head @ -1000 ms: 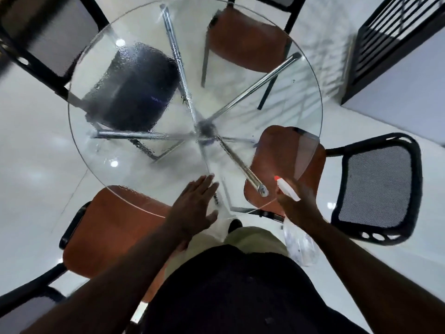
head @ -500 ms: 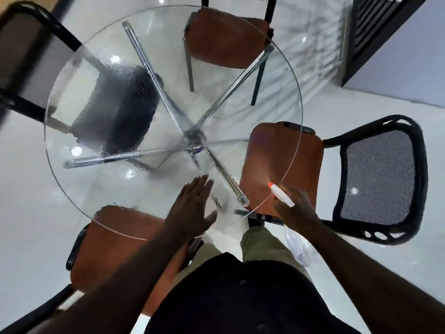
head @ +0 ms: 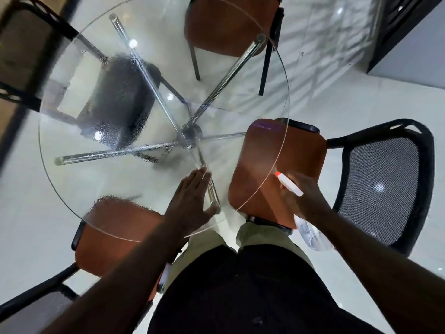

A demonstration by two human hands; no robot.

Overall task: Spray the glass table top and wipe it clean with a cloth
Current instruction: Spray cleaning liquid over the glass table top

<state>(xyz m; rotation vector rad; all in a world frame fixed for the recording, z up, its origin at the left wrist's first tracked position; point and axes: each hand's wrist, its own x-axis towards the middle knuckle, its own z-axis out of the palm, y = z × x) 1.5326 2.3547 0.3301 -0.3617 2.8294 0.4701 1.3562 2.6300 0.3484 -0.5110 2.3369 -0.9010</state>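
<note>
The round glass table top [head: 79,179] lies below me on crossed chrome legs [head: 190,133]. Spray droplets cover its left half; the right half looks dry. My left hand [head: 192,201] rests flat on the glass near the front edge, fingers straight. My right hand [head: 304,198] grips a clear spray bottle [head: 310,235] just outside the table's right edge. Its white nozzle with a red tip [head: 287,183] points toward the glass. No cloth is in view.
Brown-seated chairs stand around the table: one at front left [head: 113,235], one at right [head: 298,150] with a black mesh back [head: 382,189], one at the back [head: 228,22]. A dark chair [head: 120,102] shows through the wet glass. A black slatted frame [head: 407,18] stands at top right.
The view has swung, so the table sits further right and lower in frame. My left hand stays flat on the glass. My right hand still holds the bottle beside the right edge.
</note>
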